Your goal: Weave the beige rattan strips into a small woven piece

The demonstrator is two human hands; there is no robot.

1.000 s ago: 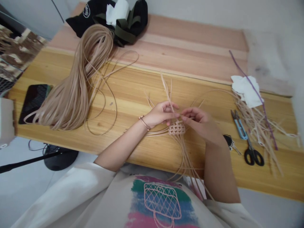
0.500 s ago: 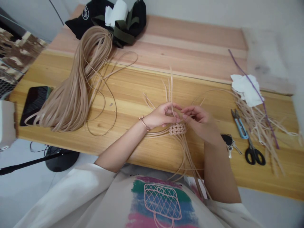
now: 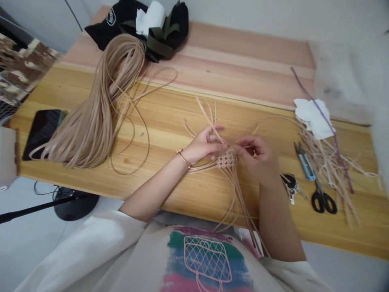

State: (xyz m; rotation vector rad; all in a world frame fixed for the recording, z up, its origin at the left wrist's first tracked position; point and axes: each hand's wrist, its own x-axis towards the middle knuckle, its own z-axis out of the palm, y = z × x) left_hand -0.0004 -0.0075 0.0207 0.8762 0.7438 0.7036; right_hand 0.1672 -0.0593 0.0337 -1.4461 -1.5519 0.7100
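Observation:
A small woven patch (image 3: 226,159) of tan rattan strips lies on the wooden table (image 3: 170,121), with loose strips fanning away from me and others trailing over the near edge. My left hand (image 3: 204,144) pinches strips just left of the patch, a bracelet on its wrist. My right hand (image 3: 257,155) is curled on strips at the patch's right side. Both hands touch the weave.
A big bundle of tan strips (image 3: 97,105) lies at the left beside a dark phone (image 3: 44,127). A black bag (image 3: 146,24) sits at the back. At the right are clippers (image 3: 304,161), black scissors (image 3: 323,198), keys (image 3: 290,184), a tissue (image 3: 314,117) and strip offcuts (image 3: 331,162).
The upright strips held by my left hand have swung to lean leftward. My right hand has drawn in closer to the woven patch.

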